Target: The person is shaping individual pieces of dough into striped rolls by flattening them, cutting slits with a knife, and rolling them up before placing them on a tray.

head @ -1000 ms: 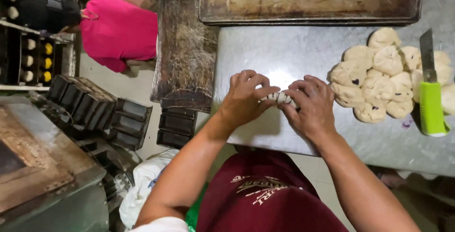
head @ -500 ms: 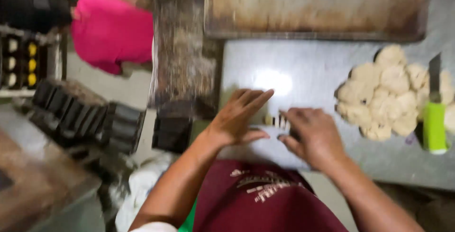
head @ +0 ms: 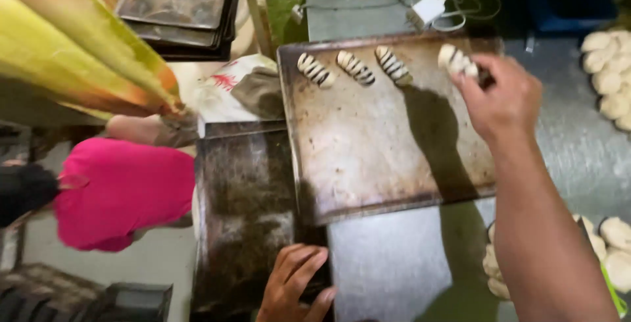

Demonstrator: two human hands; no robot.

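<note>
Pinching a striped dough roll [head: 456,59], right-hand fingers [head: 468,80] hover over the baking tray [head: 368,158]; left hand [head: 294,287] rests spread.

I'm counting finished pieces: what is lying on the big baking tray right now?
Three striped dough rolls lie in a row along the far edge of the baking tray. The right hand holds a fourth roll over that edge. The arm's shadow crosses the tray.

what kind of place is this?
Most likely a bakery work area. A worn baking tray holds three striped dough rolls, the right hand holds a fourth roll above it, and plain dough pieces lie on the metal table.
</note>
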